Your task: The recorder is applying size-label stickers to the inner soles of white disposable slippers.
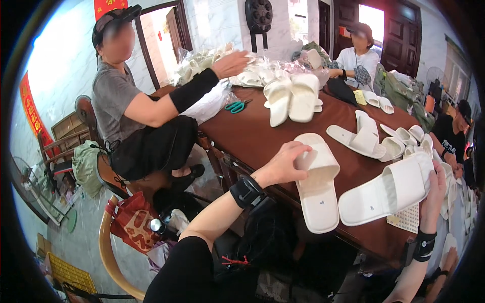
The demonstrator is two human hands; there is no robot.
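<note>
My left hand [289,164] grips a white slipper [320,204] by its strap, thumb and fingers closed around the side; the slipper's heel points toward me. In my right hand [435,187] is another white slipper [364,206], held at its toe end, with its heel tilted toward the left slipper. Both slippers are raised over the near edge of the brown table [237,144], and their heels almost meet. Beneath the right slipper lies a sheet of small printed stickers [405,218]. Beyond my hands, a stack of white slippers [293,98] stands on the table.
Loose slippers [356,136] lie on the table to the right. Teal scissors [236,106] sit near a plastic bag [212,101]. One co-worker [121,101] sits at the left, another [358,60] at the far side. A red bag [132,224] hangs by a wooden chair [107,242].
</note>
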